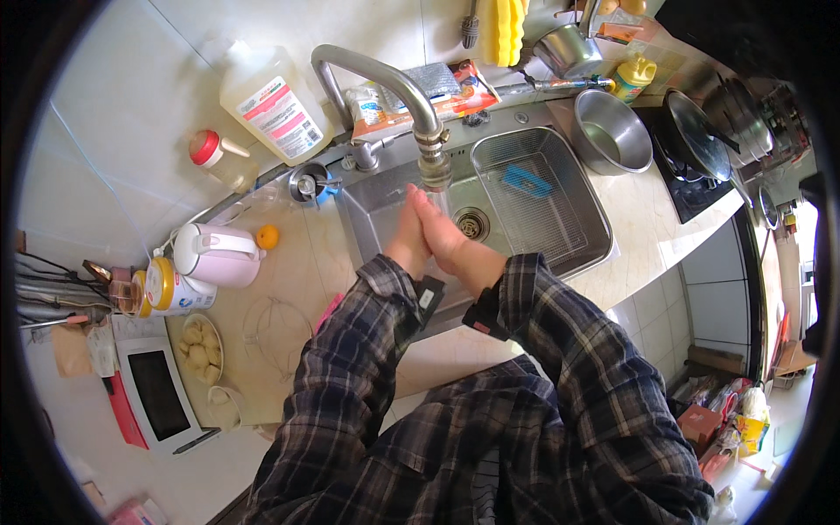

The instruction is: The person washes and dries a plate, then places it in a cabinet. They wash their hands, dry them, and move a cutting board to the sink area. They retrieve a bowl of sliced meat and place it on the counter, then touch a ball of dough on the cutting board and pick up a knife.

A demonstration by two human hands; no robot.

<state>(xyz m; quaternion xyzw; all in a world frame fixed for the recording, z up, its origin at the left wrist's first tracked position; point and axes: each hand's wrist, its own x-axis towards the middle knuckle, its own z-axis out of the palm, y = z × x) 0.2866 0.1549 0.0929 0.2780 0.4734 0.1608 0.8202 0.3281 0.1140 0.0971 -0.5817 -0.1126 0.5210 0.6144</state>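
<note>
My left hand (411, 236) and my right hand (441, 230) press together, palm to palm, over the stainless-steel sink (377, 216). Their fingertips lie just below the outlet of the curved metal faucet (430, 161), where water seems to run onto them. No object shows between the palms, though their inner sides are hidden. To the right of my hands is the round sink drain (472, 224). A wire-mesh basket (545, 230) fills the sink's right part, with a blue item (527, 180) in it. Both forearms wear plaid sleeves with dark bands at the wrists.
A steel pot (613, 131) stands right of the sink, beside the stove with a lidded pan (697, 134). On the left are a large plastic jug (279, 108), a pink-and-white kettle (220, 254), an orange fruit (267, 237) and a bowl of pale food pieces (200, 348).
</note>
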